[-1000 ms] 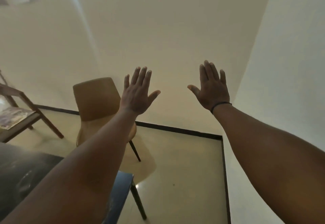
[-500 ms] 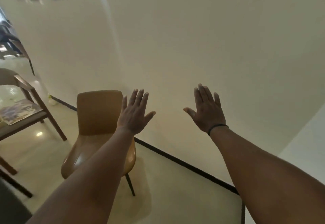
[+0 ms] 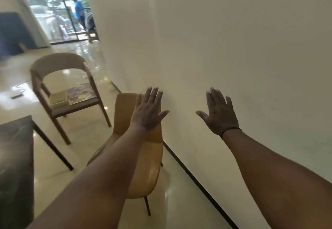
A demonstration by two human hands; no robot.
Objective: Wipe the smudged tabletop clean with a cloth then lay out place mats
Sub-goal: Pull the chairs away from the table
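Tabletop [image 3: 16, 156] dark at left, left hand [image 3: 147, 113] and right hand [image 3: 221, 115] raised, fingers spread, holding nothing

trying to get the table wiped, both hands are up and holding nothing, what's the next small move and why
Probably lower both hands and turn left toward the dark table. The left hand and right hand are raised, open and empty in front of the wall, and no cloth is in view, so finding one comes first.
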